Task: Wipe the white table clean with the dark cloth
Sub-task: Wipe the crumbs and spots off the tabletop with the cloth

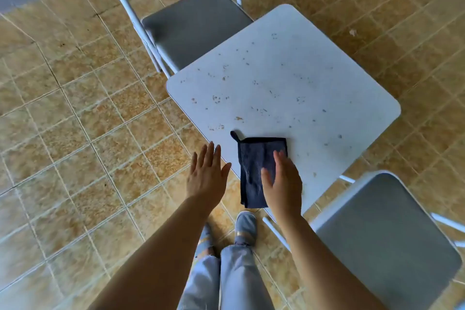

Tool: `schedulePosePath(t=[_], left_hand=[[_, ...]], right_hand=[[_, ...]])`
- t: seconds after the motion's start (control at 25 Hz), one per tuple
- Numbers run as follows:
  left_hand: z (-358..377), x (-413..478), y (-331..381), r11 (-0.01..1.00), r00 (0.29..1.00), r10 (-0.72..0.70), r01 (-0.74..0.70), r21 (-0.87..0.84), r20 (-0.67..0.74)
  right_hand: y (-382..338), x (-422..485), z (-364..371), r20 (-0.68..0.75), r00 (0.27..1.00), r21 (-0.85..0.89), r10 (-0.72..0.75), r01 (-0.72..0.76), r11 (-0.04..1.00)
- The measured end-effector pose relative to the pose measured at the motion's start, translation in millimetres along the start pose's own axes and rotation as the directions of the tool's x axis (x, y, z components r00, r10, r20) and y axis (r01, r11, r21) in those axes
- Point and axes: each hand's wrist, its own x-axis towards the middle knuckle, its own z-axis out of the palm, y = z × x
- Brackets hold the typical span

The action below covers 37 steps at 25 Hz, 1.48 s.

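At the near corner of the white bench, the dark cloth lies folded into a rough rectangle, its far part flat on the top and its near end hanging over the edge toward us. A small loop sticks out at its far left corner. Our right hand rests flat on the cloth's right side, fingers spread and released, pressing rather than gripping. Our left hand hovers open just beside the bench's left edge, above the floor tiles, holding nothing.

We judge that wiping is only starting: crumbs and brownish specks dot most of the surface beyond the cloth, thickest toward the left and centre. The next move calls for sliding the cloth fully onto the top, keeping the palm down, then sweeping outward in overlapping passes.

Room is good. Nothing else sits on the top, so the cloth can travel to every rounded corner. Edges matter, though: debris pushed past them falls to the floor, so we could gather it toward one side and catch it in the free left hand. One grey folding chair sits tucked at the far left side and another chair at the near right, both close enough to catch crumbs.
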Motion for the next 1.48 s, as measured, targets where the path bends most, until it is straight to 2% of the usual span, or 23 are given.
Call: schedulePosePath(t=[0.16,0.24,0.36,0.48,0.6,0.68,0.84,0.92,1.04,1.12,1.2,1.36,1.48], left_hand=[[48.4,15.8,-5.3,0.997,0.998,0.027,-0.031,0.074,0.051],[65.6,21.6,-3.3,0.997,0.998,0.052,-0.053,0.058,0.024],[86.8,32.7,1.3,0.997,0.998,0.061,-0.061,0.038,-0.013],[100.0,39.4,7.6,0.998,0.998,0.059,-0.059,-0.003,-0.007],[106.3,41.1,9.1,1.000,0.999,0.020,-0.020,-0.021,-0.032],[110.7,41.3,10.1,1.000,0.998,0.011,-0.012,-0.002,-0.063],[121.8,42.8,16.0,0.999,0.992,-0.025,0.028,0.026,-0.122],[125.3,43.1,22.5,0.998,0.986,-0.054,0.056,0.006,-0.158],[132.5,47.1,40.4,1.000,0.983,0.001,-0.004,-0.017,-0.185],[138.4,52.3,53.8,0.999,0.979,0.027,-0.035,-0.036,-0.201],[144.1,56.8,61.4,0.999,0.978,-0.003,-0.007,-0.047,-0.210],[150.7,60.2,61.9,1.000,0.971,-0.015,0.017,0.007,-0.240],[152.9,61.6,66.0,0.999,0.963,-0.035,0.037,0.005,-0.268]], right_hand=[[23.8,-2.3,41.7,0.079,0.997,-0.199,-0.021,0.036,0.979],[25.6,4.0,60.3,0.118,0.993,-0.299,-0.029,0.064,0.952],[34.4,7.8,84.5,0.071,0.996,-0.342,-0.055,0.076,0.936],[55.9,-15.8,87.6,-0.019,0.993,-0.317,-0.119,0.107,0.942],[86.1,-49.1,73.8,0.013,0.990,-0.311,-0.141,0.138,0.940],[105.9,-45.2,63.7,-0.019,0.995,-0.301,-0.098,0.088,0.950],[103.7,17.3,66.2,-0.139,0.985,-0.248,0.098,-0.130,0.960],[82.7,39.2,76.1,-0.144,0.984,-0.228,0.107,-0.138,0.964],[66.2,23.1,88.1,-0.149,0.988,-0.231,0.046,-0.080,0.970],[76.2,-6.8,82.9,-0.104,0.994,-0.244,0.022,-0.047,0.969],[100.8,-31.6,69.5,-0.076,0.997,-0.280,0.013,-0.034,0.959],[149.1,-8.1,45.8,-0.136,0.986,-0.321,0.100,-0.139,0.937],[146.4,47.3,46.4,-0.213,0.957,-0.238,0.195,-0.245,0.940]])
